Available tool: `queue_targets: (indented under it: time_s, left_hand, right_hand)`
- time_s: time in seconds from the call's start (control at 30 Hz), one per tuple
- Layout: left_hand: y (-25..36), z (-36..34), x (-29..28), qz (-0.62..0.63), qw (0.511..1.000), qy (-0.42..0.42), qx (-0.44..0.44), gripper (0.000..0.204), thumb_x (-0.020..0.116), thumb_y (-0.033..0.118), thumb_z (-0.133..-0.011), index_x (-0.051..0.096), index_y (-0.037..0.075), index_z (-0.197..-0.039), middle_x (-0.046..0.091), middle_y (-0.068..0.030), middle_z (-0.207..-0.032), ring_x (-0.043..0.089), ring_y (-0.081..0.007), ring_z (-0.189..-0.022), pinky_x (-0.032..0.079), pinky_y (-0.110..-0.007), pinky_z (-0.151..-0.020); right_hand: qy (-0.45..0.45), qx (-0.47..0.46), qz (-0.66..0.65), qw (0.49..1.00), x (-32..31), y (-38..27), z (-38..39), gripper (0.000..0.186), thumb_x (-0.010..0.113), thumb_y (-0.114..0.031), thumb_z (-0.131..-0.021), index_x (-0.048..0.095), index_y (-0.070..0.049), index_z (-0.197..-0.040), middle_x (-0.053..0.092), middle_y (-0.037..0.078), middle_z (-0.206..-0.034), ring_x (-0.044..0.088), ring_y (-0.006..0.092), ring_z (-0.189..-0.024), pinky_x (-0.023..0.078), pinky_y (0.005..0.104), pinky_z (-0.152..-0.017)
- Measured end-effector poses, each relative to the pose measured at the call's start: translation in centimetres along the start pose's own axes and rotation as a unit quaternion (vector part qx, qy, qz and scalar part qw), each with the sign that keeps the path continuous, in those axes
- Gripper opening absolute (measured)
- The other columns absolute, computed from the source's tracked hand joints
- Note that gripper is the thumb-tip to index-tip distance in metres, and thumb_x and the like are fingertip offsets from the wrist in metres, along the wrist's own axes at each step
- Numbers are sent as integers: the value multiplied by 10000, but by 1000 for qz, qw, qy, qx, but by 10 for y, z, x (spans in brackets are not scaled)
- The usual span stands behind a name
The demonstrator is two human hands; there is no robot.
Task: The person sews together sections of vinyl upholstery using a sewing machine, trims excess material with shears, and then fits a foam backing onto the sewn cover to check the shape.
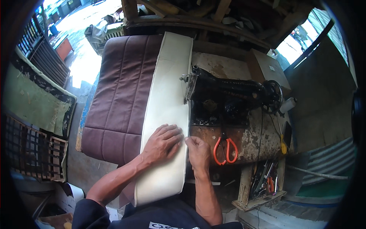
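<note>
A long cream vinyl strip [167, 103] with a piped edge runs from front to back across the table, and its right edge passes beneath the needle end of a black sewing machine [225, 95]. Along the strip's left side lies a maroon quilted panel [118, 95] with stitched lines. My left hand [164, 142] rests flat on the strip, fingers stretched out. At the strip's right edge, on the near side of the needle, my right hand [199, 152] pinches the piped edge between thumb and fingers. Orange-handled scissors [225, 150] lie just right of that hand.
A yellow-handled screwdriver [283, 144] and a small white bottle [288, 105] sit by the machine's handwheel [272, 97]. Below the table's right side, an open wooden drawer [244, 191] holds several tools. Wooden shelving [198, 26] stands behind; a webbed frame [34, 149] stands left.
</note>
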State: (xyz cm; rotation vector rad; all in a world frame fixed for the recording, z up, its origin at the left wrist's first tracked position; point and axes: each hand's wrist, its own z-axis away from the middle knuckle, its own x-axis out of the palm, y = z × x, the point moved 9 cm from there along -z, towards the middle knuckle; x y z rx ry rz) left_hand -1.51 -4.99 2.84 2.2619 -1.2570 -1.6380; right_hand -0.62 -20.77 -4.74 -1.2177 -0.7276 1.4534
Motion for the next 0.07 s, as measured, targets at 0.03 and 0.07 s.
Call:
queue_targets:
  time_s: [0.03,0.07]
  left_hand:
    - [-2,1,2,3,1000,2,-5,297,707,153,-929,746,55,-1206,705,-143,-1319,619,-331,-1316,423,-510,-1171]
    - [-4,4,5,6,1000,1,-8,304,711,161,-928,747,67,-1214,701,-146,-1329,610,-328,-1332,415,-517,-1178]
  right_hand:
    - [-6,16,-21,1000,2,3,-2,303,739,-277,-974,772,2,-1089,746,25,-843,655,96,-718,523,245,-673]
    - [-9,36,-43,998,3,7,-2,296,742,-284,-972,776,-27,-1117,743,22,-829,648,92,-677,523,232,-640]
